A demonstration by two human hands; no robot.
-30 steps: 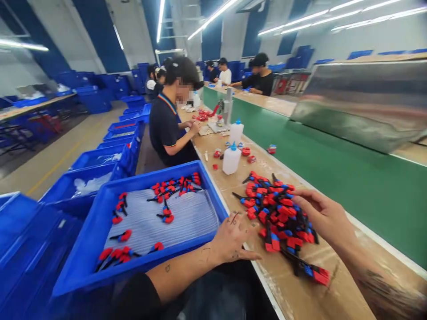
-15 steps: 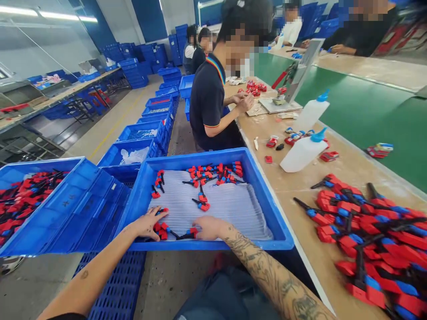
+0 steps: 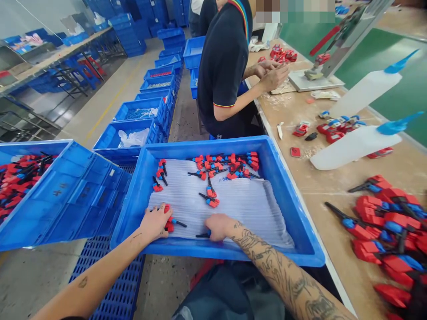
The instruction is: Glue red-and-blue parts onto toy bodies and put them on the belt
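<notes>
In front of me is a blue crate [image 3: 233, 254] lined with a pale ribbed sheet [image 3: 183, 182]. At its left front, my left hand [image 3: 156, 223] curls its fingers around several red-and-blue toy parts [image 3: 169, 226] with black rods; my palm hides some of them. My right hand [image 3: 218, 226] lies closed near the crate's front wall, over a toy part [image 3: 203, 235] whose black rod and a bit of blue poke out on the left. Similar toy parts [image 3: 233, 164] crowd the far right of the sheet. Others lie at its left and middle.
A heap of toy parts [image 3: 393, 231] covers the bench at right. Two white bottles [image 3: 353, 149] with blue spouts lean near it. On my left stands another blue crate [image 3: 33, 218] full of parts. Beyond, a co-worker [image 3: 223, 66] sits handling something at the bench.
My view has turned down and closer. My left fingers, spread before, have drawn in around the parts. My right hand has shifted slightly away from my left, with the part under it.
</notes>
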